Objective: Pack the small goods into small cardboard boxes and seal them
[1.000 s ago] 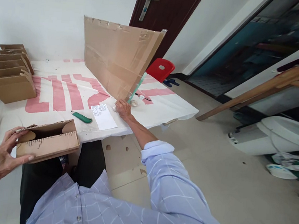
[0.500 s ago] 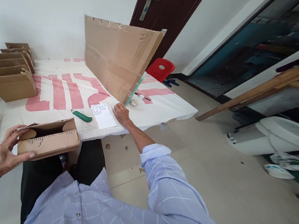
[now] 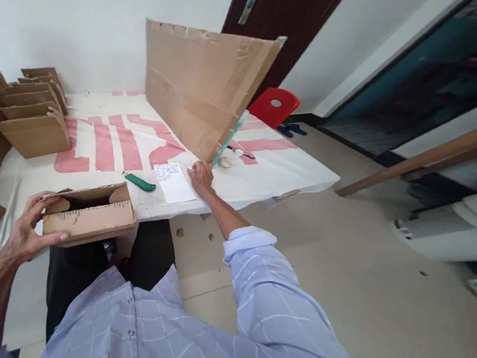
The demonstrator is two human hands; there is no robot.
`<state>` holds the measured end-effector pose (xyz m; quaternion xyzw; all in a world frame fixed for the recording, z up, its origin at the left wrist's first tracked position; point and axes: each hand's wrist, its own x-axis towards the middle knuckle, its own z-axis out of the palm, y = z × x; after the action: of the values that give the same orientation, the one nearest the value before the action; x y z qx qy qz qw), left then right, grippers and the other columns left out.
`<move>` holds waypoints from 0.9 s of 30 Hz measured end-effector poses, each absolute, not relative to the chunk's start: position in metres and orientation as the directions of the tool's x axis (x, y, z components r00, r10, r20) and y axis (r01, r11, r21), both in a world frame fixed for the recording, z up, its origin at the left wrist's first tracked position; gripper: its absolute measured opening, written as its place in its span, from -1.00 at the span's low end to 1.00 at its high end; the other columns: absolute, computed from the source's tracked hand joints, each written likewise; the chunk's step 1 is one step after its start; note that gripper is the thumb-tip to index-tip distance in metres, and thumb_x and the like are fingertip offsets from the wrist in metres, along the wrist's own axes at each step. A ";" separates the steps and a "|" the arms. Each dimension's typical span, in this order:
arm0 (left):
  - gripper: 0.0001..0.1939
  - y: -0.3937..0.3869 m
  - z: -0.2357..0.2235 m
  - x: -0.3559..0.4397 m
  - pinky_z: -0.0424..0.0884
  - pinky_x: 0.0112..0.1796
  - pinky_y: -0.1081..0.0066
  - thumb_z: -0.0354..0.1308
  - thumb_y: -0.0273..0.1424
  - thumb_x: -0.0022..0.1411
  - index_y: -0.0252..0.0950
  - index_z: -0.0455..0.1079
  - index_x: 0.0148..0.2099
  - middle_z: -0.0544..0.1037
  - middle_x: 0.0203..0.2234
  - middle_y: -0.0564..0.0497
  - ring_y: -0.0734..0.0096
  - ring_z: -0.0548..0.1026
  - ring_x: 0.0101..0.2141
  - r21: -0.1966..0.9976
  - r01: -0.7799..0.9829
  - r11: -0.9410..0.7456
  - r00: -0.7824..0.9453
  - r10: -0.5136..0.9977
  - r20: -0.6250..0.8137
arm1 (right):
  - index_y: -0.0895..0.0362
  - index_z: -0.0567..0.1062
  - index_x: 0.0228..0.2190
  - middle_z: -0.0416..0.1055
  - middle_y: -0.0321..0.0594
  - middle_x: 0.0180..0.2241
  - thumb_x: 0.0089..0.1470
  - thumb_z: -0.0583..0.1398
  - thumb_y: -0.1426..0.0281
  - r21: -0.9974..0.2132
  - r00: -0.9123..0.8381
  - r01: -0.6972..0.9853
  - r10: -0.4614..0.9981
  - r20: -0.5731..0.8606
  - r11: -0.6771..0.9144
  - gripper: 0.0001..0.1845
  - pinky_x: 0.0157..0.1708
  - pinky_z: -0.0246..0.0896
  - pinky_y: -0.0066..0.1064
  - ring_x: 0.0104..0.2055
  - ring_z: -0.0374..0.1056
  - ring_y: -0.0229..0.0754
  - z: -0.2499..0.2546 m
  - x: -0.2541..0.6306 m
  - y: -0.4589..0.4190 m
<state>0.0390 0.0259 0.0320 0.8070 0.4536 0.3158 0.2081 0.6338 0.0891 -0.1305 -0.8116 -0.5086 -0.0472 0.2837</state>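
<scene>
The left hand (image 3: 26, 232) grips an open-topped brown cardboard box (image 3: 93, 219); the right hand (image 3: 202, 178) (fingers curled, I cannot tell around what) is beside a white rectangular paper sheet (image 3: 176, 186).

Light was soft and even, white wall (image 3: 89, 15) at ten o'clock was bright, doorway (image 3: 421, 89) at two was dim, bucket (image 3: 434, 235) at three was blurred, edges looked stretched

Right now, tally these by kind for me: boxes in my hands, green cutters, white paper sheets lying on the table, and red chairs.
Cardboard box in left hand: 1
Green cutter: 1
White paper sheet: 1
Red chair: 1
Total: 4
</scene>
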 end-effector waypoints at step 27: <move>0.16 0.023 0.007 0.022 0.61 0.26 -0.23 0.60 0.20 0.01 -0.07 0.31 0.53 0.23 0.48 -0.26 -0.39 0.33 0.47 0.717 0.524 -0.460 0.368 0.881 0.297 | 0.18 0.56 0.05 0.53 0.25 0.12 0.39 0.14 0.32 -0.349 0.229 0.935 0.855 0.466 -0.060 -0.68 0.29 0.30 0.06 0.25 0.37 0.24 -0.086 0.581 0.081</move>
<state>0.0218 0.0230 0.0068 0.7842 0.4479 0.3396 0.2629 0.5810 0.0807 -0.0858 -0.7249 -0.6172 -0.0673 0.2983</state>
